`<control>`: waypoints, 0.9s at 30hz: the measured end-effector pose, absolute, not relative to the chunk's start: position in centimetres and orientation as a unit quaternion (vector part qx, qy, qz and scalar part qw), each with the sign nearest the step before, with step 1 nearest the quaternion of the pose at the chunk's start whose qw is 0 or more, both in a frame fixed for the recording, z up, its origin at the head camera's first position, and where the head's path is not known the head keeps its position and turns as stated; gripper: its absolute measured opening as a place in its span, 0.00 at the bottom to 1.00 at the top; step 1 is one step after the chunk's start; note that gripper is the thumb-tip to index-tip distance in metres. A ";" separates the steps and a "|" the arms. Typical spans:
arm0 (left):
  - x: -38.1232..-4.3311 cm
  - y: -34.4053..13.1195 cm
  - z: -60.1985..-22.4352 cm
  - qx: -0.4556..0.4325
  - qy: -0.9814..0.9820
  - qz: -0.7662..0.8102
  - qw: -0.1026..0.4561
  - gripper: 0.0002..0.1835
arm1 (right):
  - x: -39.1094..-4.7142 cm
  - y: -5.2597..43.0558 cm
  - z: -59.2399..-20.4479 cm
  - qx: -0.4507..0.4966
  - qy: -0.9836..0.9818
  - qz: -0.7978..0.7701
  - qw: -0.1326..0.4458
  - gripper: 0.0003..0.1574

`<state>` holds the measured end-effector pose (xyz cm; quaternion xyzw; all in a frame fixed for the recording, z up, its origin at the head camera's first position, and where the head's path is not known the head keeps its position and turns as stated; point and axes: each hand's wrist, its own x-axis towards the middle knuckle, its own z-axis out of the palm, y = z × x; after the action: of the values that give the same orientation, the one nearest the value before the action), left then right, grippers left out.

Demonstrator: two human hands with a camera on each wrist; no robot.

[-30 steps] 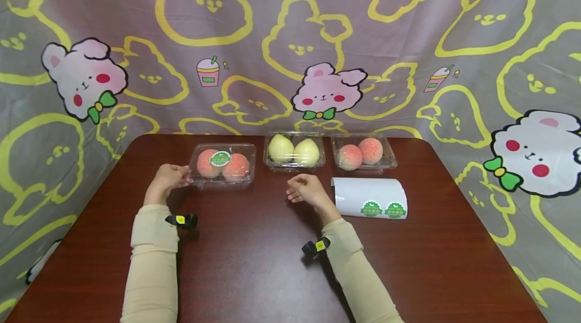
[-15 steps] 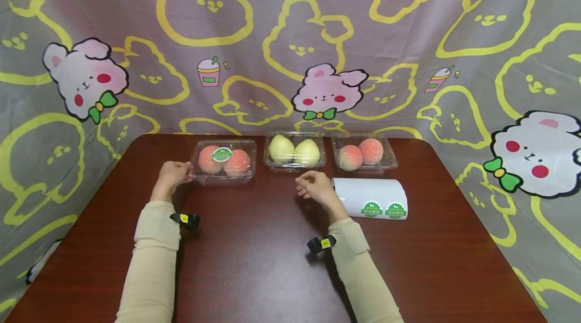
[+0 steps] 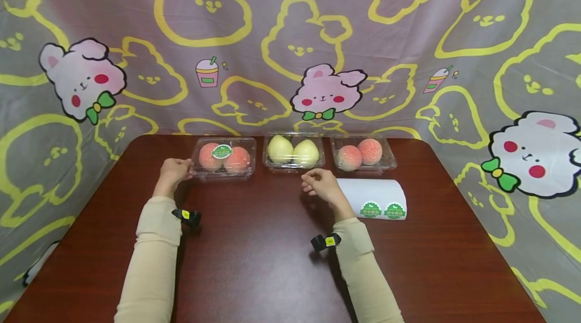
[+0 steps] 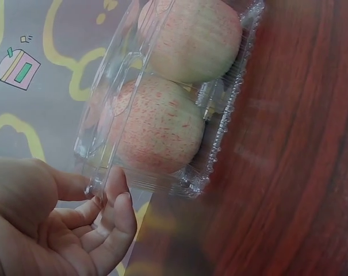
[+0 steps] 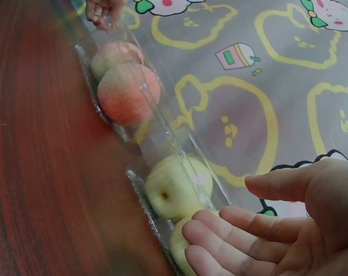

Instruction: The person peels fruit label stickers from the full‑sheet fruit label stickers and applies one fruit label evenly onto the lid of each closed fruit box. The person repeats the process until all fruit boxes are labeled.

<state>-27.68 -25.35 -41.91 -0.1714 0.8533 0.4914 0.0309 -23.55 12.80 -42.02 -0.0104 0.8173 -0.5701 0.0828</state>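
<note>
In the head view I note one clear plastic box (image 3: 229,176), lid closed, lying toward the far edge of the desk (image 3: 254,242), left of middle, long side crosswise. Inside I count two peaches (image 3: 238,161), side by side, red streaks over pale green. A round green-and-white sticker (image 3: 222,151) lies on the lid. The left hand (image 3: 174,174) pinches one end.

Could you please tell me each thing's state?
Left clear plastic pink-fruit box: closed, stickered, pinched by left hand.
Middle clear plastic yellow-fruit box: closed, no sticker visible.
Right clear plastic pink-fruit box: closed, no sticker visible.
Curved white sheet: two green stickers showing.
Right hand: holding nothing.
</note>
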 end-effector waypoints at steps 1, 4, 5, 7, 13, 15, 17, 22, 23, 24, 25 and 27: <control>-27.8 -25.3 -41.9 -0.173 0.852 0.493 0.031 0.23 | -23.5 12.8 -42.0 -0.011 0.817 -0.570 0.084 0.18; -28.1 -25.3 -41.8 -0.177 0.848 0.499 0.029 0.23 | -23.5 12.8 -41.8 -0.010 0.815 -0.572 0.090 0.19; -28.2 -25.2 -41.8 -0.177 0.845 0.504 0.027 0.23 | -23.4 12.8 -41.8 -0.011 0.814 -0.573 0.090 0.19; -28.5 -25.2 -41.8 -0.181 0.841 0.509 0.022 0.23 | -23.4 12.8 -41.8 -0.014 0.815 -0.573 0.090 0.19; -29.4 -24.8 -41.9 -0.194 0.844 0.500 0.005 0.22 | -23.4 12.8 -41.8 -0.018 0.815 -0.571 0.094 0.20; -29.6 -24.8 -41.8 -0.198 0.849 0.490 0.005 0.22 | -23.4 12.8 -41.8 -0.020 0.814 -0.573 0.095 0.20; -29.8 -24.7 -41.8 -0.202 0.853 0.480 0.006 0.22 | -23.4 12.8 -41.7 -0.020 0.811 -0.576 0.097 0.20; -30.6 -24.7 -42.0 -0.210 0.860 0.465 0.003 0.22 | -23.3 12.9 -41.5 -0.021 0.806 -0.583 0.102 0.21; -30.7 -24.7 -42.0 -0.211 0.861 0.462 0.002 0.22 | -23.3 13.0 -41.5 -0.020 0.806 -0.583 0.103 0.21; -30.8 -24.7 -42.1 -0.212 0.863 0.459 0.000 0.22 | -23.2 13.0 -41.4 -0.019 0.803 -0.586 0.107 0.20; -30.9 -24.7 -42.1 -0.213 0.863 0.458 0.000 0.22 | -23.2 13.1 -41.3 -0.022 0.803 -0.586 0.107 0.21; -31.0 -24.7 -42.1 -0.215 0.865 0.454 -0.001 0.23 | -23.1 13.1 -41.2 -0.024 0.803 -0.586 0.107 0.21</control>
<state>-31.00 -24.67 -42.10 -0.2152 0.8648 0.4537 -0.0013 -23.15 13.09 -41.24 -0.0244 0.8030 -0.5857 0.1074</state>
